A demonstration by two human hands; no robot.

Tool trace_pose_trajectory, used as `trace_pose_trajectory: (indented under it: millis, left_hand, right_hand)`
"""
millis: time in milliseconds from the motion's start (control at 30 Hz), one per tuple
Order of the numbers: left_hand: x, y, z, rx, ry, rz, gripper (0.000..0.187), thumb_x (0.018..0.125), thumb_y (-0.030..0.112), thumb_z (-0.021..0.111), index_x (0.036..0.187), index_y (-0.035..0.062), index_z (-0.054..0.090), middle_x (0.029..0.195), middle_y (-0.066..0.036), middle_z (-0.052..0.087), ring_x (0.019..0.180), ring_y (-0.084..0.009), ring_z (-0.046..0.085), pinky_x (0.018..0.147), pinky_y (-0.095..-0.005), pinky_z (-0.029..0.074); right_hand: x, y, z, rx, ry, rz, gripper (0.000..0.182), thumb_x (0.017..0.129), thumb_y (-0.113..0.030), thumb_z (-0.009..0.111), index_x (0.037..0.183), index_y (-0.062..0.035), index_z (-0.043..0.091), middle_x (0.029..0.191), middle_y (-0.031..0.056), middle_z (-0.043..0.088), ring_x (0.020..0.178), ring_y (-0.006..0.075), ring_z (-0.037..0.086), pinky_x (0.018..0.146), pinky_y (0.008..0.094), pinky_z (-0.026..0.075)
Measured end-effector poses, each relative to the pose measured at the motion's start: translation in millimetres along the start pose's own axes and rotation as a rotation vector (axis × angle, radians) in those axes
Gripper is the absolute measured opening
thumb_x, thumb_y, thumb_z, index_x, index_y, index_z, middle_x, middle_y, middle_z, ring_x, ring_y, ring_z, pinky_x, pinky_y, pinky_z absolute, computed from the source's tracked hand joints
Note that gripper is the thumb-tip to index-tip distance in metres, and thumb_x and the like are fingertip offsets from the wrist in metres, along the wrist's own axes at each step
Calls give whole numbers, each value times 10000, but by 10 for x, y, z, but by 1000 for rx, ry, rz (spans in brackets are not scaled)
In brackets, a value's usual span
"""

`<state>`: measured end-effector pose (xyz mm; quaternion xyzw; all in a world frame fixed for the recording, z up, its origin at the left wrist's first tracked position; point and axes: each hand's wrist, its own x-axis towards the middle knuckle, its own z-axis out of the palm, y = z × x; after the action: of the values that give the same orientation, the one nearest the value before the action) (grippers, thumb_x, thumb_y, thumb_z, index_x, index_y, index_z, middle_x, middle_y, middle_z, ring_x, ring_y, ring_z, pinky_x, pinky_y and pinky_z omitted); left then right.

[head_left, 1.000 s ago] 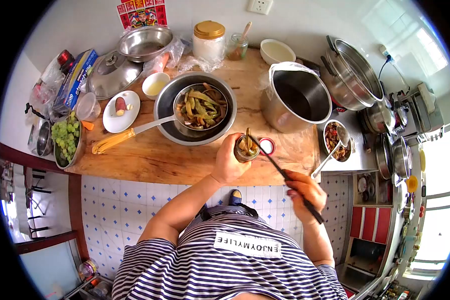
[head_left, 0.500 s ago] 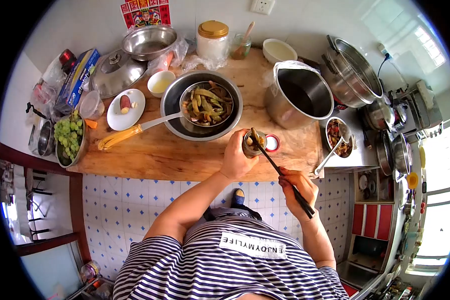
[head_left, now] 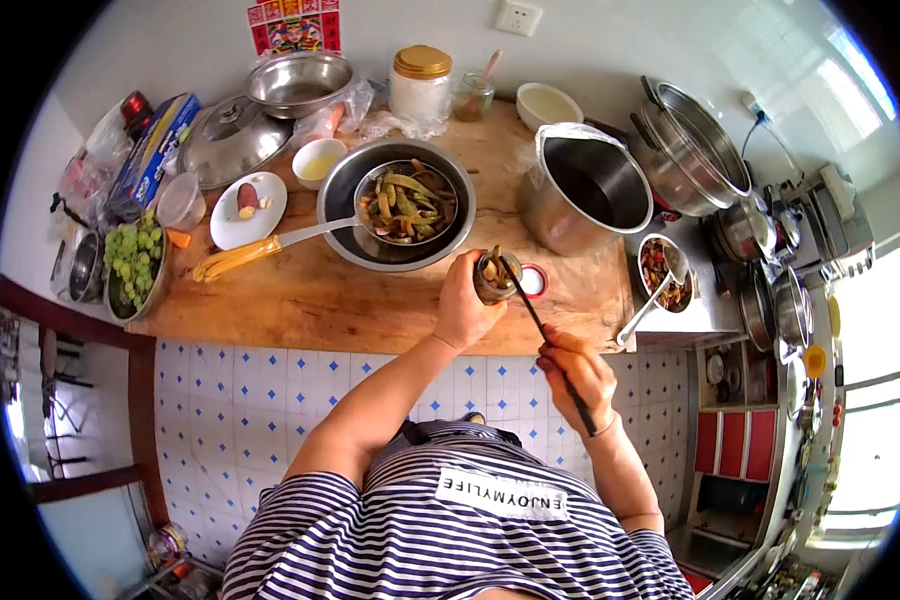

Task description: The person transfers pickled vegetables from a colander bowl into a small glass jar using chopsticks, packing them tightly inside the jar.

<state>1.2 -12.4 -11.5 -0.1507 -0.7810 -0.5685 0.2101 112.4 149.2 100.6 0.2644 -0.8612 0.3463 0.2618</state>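
My left hand [head_left: 465,308] is wrapped round a small glass jar [head_left: 492,290] at the front of the wooden table. Brownish-green pieces fill the jar up to its mouth. Dark chopsticks [head_left: 544,332] are gripped in my right hand [head_left: 582,380], their tips at the jar's opening. Just right of the jar lies a lid [head_left: 533,281] with a red rim and white inside. Behind my left hand, a strainer [head_left: 368,212] with a yellow handle rests in a metal basin [head_left: 336,240], holding green and brown pickled-looking vegetables [head_left: 407,205].
A tall metal pot [head_left: 570,225] stands right of the basin. Farther right, a bowl [head_left: 660,272] of chopped food holds a spoon. A white plate [head_left: 232,232], a small bowl [head_left: 320,163] and grapes [head_left: 135,262] are on the left. Lidded jars line the back.
The chopsticks have become steeper, and my right hand has shifted slightly left and down. The view has shifted a little. Pieces now stand at the jar's mouth, less clearly pinched by the tips.
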Motion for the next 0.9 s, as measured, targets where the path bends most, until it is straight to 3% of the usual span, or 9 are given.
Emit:
trace_pose_trajectory:
  millis: [267, 433, 567, 633, 667, 700, 767, 900]
  left_hand:
    - [-10, 12, 34, 45, 33, -8, 686, 656, 105, 824, 1239, 19, 474, 1115, -184, 610, 1024, -355, 613, 894, -416, 498]
    - [-20, 26, 11, -3, 10, -71, 710, 632, 104, 842, 1239, 38, 479, 1109, -164, 616, 1021, -325, 623, 899, -395, 498]
    - [-20, 74, 0, 16, 20, -64, 729, 634, 130, 865, 1240, 37, 471, 1097, -147, 619, 1019, -300, 624, 898, -379, 499]
    - [-30, 32, 20, 5, 15, -72, 723, 643, 135, 864, 1240, 35, 470, 1097, -147, 622, 1020, -294, 627, 900, -378, 498]
    - [-30, 8, 24, -5, 2, -76, 716, 651, 140, 864, 1239, 34, 469, 1098, -148, 624, 1021, -289, 629, 902, -376, 496]
    - [-24, 21, 15, -4, 4, -76, 716, 651, 140, 864, 1239, 34, 469, 1098, -148, 624, 1021, -289, 629, 902, -376, 496]
    - [-12, 46, 2, -27, -12, -55, 683, 672, 129, 843, 1234, 25, 469, 1098, -152, 625, 1016, -279, 633, 905, -376, 494]
    - [-13, 72, 0, -55, -17, -71, 661, 683, 116, 820, 1232, 17, 466, 1094, -156, 623, 1018, -275, 631, 909, -379, 492]
  right_hand:
    - [231, 108, -131, 19, -241, -199, 181, 770, -11, 753, 914, 1, 644, 976, 158, 650, 844, 307, 687, 705, 372, 583]
    - [357, 184, -290, 73, -312, -151, 153, 805, -38, 742, 916, 0, 644, 998, 167, 661, 818, 312, 687, 686, 361, 570]
    - [250, 293, -431, 155, -128, 24, 125, 804, 46, 722, 906, 27, 655, 955, 168, 695, 794, 278, 706, 699, 337, 567]
    - [172, 311, -460, 215, -29, 147, 104, 854, 10, 695, 946, 45, 659, 953, 165, 698, 799, 256, 710, 701, 328, 566]
    - [138, 298, -452, 387, -18, 340, 155, 950, -73, 630, 997, 73, 651, 966, 162, 703, 842, 222, 706, 736, 314, 583]
    - [143, 301, -398, 388, -19, 338, 155, 950, -73, 630, 997, 73, 651, 966, 162, 703, 842, 222, 706, 736, 314, 583]
    - [142, 360, -231, 713, 190, 590, 273, 1010, -167, 569, 1038, 97, 634, 990, 170, 696, 884, 212, 693, 797, 321, 599]
    - [110, 543, -173, 743, 148, 652, 305, 1010, -192, 574, 1030, 108, 626, 1019, 182, 685, 904, 236, 691, 838, 340, 603]
